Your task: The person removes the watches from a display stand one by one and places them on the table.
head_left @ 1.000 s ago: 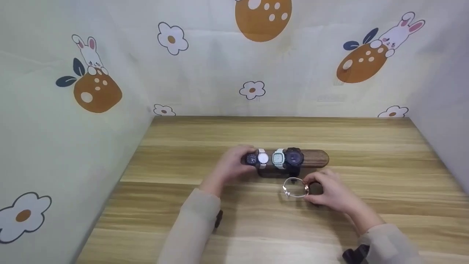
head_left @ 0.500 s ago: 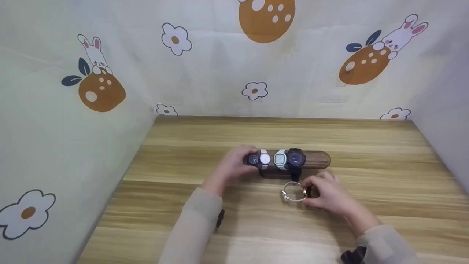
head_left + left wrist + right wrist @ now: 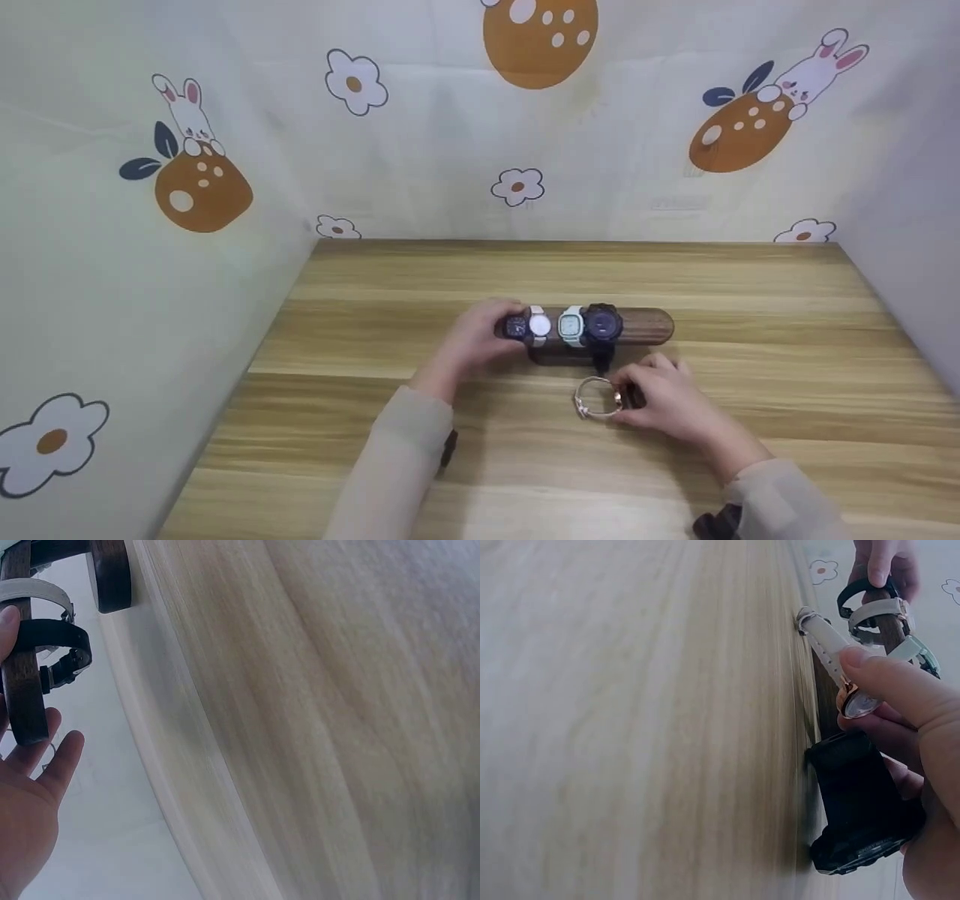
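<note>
Right hand [image 3: 664,397], in the head view, pinches a white-strapped watch [image 3: 618,398] by its rose-gold case, at six o'clock from a wooden stand [image 3: 649,325]; the left hand [image 3: 480,330] grips the stand's nine o'clock end. Four watches [image 3: 571,325] ring the stand. Left wrist view: two fingers [image 3: 64,769] lie near its six o'clock end. Right wrist view: a bulky black watch [image 3: 862,802] sits at six o'clock from the pinched case.

Watch stand [image 3: 25,705] partly outside left wrist view
</note>
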`<state>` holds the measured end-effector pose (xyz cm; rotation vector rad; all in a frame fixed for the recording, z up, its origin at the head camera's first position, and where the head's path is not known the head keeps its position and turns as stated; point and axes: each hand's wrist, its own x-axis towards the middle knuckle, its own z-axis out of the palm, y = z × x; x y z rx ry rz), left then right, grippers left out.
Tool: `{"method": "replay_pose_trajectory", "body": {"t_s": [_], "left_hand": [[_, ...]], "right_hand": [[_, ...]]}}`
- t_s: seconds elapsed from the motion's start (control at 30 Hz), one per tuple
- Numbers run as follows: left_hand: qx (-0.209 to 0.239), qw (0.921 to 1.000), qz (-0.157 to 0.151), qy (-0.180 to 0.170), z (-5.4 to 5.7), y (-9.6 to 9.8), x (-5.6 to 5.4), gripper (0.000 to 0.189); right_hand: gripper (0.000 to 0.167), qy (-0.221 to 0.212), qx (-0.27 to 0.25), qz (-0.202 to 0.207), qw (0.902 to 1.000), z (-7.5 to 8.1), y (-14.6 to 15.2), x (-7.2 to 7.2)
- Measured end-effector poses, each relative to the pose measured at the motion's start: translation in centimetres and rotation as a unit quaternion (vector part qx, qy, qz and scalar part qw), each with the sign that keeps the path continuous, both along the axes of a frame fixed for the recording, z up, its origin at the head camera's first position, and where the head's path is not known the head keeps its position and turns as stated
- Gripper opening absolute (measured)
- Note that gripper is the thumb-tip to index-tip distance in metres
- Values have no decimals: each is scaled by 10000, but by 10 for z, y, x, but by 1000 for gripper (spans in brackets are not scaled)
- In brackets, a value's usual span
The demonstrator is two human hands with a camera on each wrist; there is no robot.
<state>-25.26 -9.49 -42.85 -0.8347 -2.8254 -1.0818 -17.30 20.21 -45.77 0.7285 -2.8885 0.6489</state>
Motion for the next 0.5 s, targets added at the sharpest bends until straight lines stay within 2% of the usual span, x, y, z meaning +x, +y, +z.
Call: {"method": "replay_pose_trajectory", "body": {"t_s": [0.5], "left_hand": [[-55, 10000, 13, -42, 0, 0, 0, 54]], "right_hand": [[45, 28, 421, 64, 9991, 0, -2, 0]]}}
